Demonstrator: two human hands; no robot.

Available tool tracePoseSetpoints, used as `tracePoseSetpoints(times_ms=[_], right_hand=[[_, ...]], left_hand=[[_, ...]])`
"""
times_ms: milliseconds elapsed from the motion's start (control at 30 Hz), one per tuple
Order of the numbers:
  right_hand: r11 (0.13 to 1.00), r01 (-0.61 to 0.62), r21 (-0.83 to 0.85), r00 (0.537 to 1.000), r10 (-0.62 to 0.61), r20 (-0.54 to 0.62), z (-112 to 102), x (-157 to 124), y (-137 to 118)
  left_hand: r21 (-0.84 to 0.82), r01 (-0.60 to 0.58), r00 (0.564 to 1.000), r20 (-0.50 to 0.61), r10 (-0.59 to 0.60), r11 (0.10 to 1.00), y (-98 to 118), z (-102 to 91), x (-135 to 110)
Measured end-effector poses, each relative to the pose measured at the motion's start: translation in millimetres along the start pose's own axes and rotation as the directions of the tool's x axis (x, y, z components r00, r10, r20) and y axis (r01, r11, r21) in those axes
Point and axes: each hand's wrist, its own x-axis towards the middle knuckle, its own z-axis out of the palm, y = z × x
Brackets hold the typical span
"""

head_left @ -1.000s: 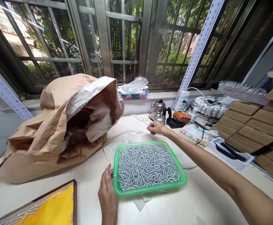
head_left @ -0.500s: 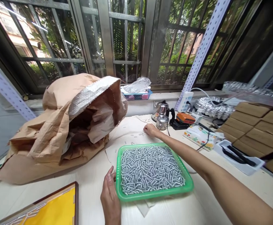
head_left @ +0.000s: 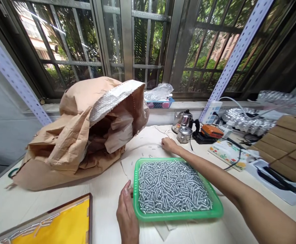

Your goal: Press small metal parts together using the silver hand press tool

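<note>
A green plastic tray [head_left: 180,217] is heaped with short, ribbed silver metal pins [head_left: 173,186]. At its left wall is my left hand [head_left: 128,213], thumb upward and fingers curled against the side; some fingertips are hidden. Beyond the tray, my right arm reaches across its right corner. My right hand [head_left: 170,145] rests on the tabletop with its fingers drawn together, and whatever is in them is hidden. A few loose pins [head_left: 150,156] lie on the table to the left of that hand.
A large, crumpled brown paper sack [head_left: 79,135] gapes at left. Front left lies a yellow framed board [head_left: 69,220] with pins along it. Behind my right hand stand a steel kettle [head_left: 182,120], a lidded metal pot [head_left: 184,134] and an orange-black battery [head_left: 211,131]. Brown cartons [head_left: 288,142] are stacked right.
The view has turned slightly left, so everything sits further right. Both hands keep about the same places, the left at the tray and the right on the table beyond it.
</note>
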Motion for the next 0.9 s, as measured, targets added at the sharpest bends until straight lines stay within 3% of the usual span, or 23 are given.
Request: tracePoseSetpoints(times_ms=[200,333,467,567,633,700,800,900], right_hand=[[0.935,-0.161,0.316,0.985,0.174,-0.013,-2,5,13],[0.818,-0.143,0.557,0.970,0.227,-0.084,-17,3,16],[0.701,-0.007,0.713,0.972,0.173,-0.160,-55,-20,23],[0.643,0.063,0.764,0.993,0.036,-0.112,-87,-54,34],[0.641,0.114,0.759,0.988,-0.153,-0.019,-98,-75,38],[0.703,0.192,0.684,0.952,-0.303,0.045,-96,-85,35],[0.876,0.283,0.391,0.950,-0.313,0.012,-73,-75,17],[0.935,0.282,0.215,0.958,-0.287,-0.007,-42,-49,-2]], left_hand=[[0.016,-0.024,1.000,0.000,0.024,1.000,-2,-1.2,3],[0.023,-0.031,0.999,-0.012,0.031,0.999,1,-0.3,2],[0.035,-0.042,0.999,-0.027,0.043,0.998,2,0.6,2],[0.044,-0.054,0.998,-0.021,0.055,0.998,1,0.0,3],[0.041,-0.054,0.998,-0.012,0.055,0.998,0,-0.6,3],[0.039,-0.040,0.999,-0.011,0.041,0.998,2,-0.9,2],[0.031,-0.017,1.000,-0.018,0.017,0.999,6,-0.5,1],[0.025,-0.009,1.000,-0.018,0.009,1.000,12,0.4,-2]])
